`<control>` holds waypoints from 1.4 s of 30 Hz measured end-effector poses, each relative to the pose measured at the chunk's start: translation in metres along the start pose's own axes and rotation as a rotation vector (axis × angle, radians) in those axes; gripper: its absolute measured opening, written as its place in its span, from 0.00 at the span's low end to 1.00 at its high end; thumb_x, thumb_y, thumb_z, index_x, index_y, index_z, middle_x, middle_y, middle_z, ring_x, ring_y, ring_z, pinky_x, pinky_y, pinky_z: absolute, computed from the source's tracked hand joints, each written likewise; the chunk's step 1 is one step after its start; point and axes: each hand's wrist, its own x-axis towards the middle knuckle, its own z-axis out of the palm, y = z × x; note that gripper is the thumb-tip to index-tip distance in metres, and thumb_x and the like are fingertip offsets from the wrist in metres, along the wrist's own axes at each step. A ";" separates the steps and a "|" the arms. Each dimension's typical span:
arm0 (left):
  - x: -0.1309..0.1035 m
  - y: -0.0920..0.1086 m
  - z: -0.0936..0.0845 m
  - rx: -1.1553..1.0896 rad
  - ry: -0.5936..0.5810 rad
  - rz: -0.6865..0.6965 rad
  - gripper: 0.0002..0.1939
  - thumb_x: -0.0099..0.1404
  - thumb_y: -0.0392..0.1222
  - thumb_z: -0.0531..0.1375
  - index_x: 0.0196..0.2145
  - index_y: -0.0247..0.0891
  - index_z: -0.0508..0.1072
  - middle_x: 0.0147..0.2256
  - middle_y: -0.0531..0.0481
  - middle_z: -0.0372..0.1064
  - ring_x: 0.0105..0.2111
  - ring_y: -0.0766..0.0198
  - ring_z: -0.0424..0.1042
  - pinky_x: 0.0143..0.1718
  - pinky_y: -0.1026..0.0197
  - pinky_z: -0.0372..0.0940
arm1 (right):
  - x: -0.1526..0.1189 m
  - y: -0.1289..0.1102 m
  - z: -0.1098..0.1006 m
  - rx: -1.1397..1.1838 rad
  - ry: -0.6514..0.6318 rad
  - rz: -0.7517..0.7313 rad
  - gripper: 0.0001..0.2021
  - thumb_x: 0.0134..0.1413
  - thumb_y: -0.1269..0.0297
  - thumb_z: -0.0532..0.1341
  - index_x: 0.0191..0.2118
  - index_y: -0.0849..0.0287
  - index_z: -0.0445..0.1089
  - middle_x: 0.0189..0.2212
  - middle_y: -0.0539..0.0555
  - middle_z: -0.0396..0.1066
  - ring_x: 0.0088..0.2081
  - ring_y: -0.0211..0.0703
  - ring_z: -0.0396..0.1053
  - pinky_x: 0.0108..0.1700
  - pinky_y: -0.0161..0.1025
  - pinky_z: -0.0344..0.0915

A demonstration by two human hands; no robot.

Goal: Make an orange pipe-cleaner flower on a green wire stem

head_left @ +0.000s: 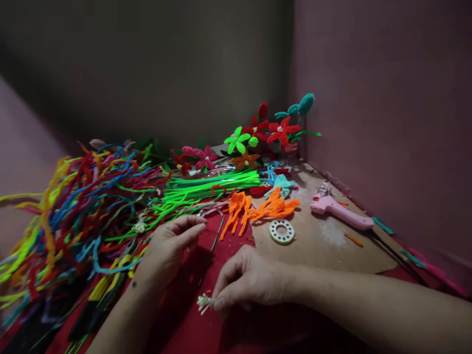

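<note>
My right hand pinches a small bunch of pale stamens, its tips pointing left over the red cloth. Up and to the left, my left hand has its thumb and fingertips pressed together; whatever they may hold is too small to make out. A thin dark green stem lies between the hands. Beyond them are orange pipe-cleaner petals and a white tape roll with holes.
A tangled heap of coloured pipe cleaners fills the left. Green pipe cleaners lie at centre back, before finished flowers. A pink glue gun with a dark cable rests on the brown board. Yellow-and-black pliers lie lower left.
</note>
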 end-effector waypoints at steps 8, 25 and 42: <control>0.010 -0.003 0.021 0.403 -0.173 -0.016 0.13 0.52 0.47 0.60 0.32 0.36 0.73 0.26 0.52 0.69 0.25 0.65 0.65 0.25 0.64 0.60 | 0.000 0.003 0.000 -0.005 0.006 0.015 0.16 0.37 0.58 0.68 0.33 0.64 0.76 0.20 0.47 0.67 0.16 0.25 0.56 0.17 0.26 0.52; 0.063 0.034 0.079 0.926 -0.298 0.679 0.09 0.60 0.35 0.53 0.31 0.38 0.74 0.32 0.50 0.69 0.31 0.66 0.68 0.32 0.65 0.60 | 0.005 -0.020 0.010 0.274 -0.060 -0.090 0.15 0.32 0.61 0.70 0.29 0.65 0.74 0.20 0.46 0.68 0.17 0.25 0.58 0.19 0.26 0.52; 0.103 0.021 0.083 0.786 -0.216 0.682 0.07 0.60 0.37 0.51 0.31 0.36 0.69 0.29 0.52 0.68 0.29 0.67 0.65 0.31 0.67 0.60 | 0.007 -0.005 -0.010 0.229 0.056 -0.086 0.16 0.35 0.59 0.69 0.31 0.65 0.74 0.21 0.48 0.69 0.15 0.27 0.55 0.14 0.28 0.48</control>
